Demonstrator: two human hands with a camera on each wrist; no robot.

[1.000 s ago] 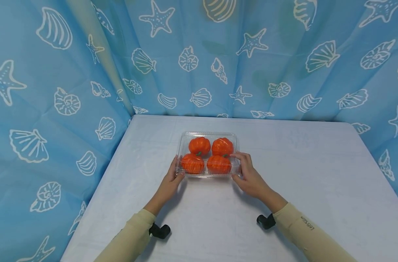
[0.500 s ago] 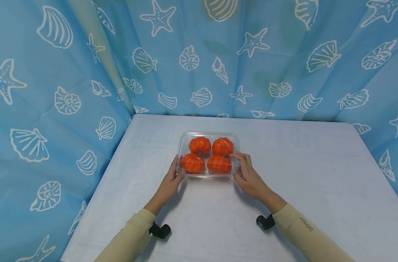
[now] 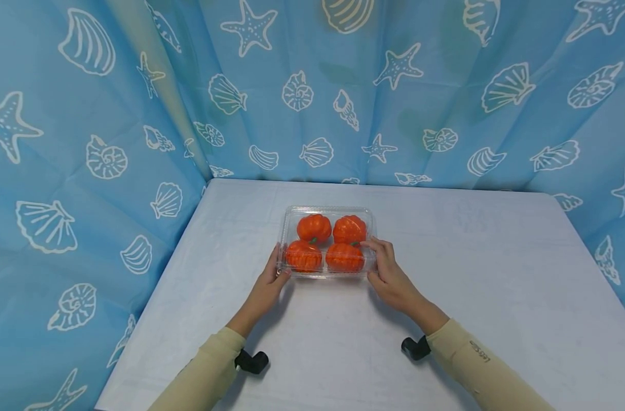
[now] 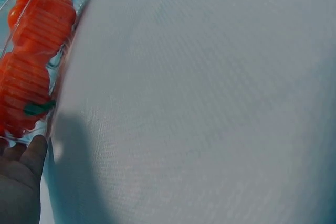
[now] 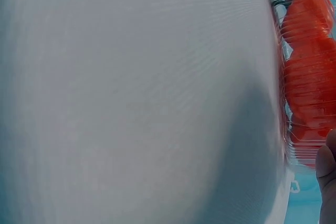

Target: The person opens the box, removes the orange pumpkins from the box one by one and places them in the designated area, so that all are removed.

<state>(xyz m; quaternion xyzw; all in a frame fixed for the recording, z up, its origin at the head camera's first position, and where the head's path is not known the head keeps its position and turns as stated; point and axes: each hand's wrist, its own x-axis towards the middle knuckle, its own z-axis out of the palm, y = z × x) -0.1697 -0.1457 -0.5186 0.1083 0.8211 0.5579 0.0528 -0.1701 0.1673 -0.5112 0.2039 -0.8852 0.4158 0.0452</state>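
Observation:
A clear plastic clamshell box [image 3: 327,210] sits towards the back of the table, slightly left of centre. Inside it are several small orange pumpkins [image 3: 314,228], ribbed and glossy, with green stems. My left hand [image 3: 266,288] grips the box's left side, its thumb at the near corner and its fingers along the edge. On the opposite side, my right hand [image 3: 394,285] holds the box with thumb at the front corner and fingers over the side. The left wrist view shows the left thumb [image 4: 34,156] at the box; the right wrist view shows the right thumb [image 5: 326,161] there.
A white cloth covers the table [image 3: 471,257]. Blue curtains [image 3: 353,68] printed with white shells and starfish hang along its back and left side. Black wrist mounts [image 3: 253,362] stick out from the beige sleeves [image 3: 204,365].
Both hands keep their hold on the box. The view shifts by a few pixels, and the right hand and sleeve move very slightly; otherwise the scene is the same.

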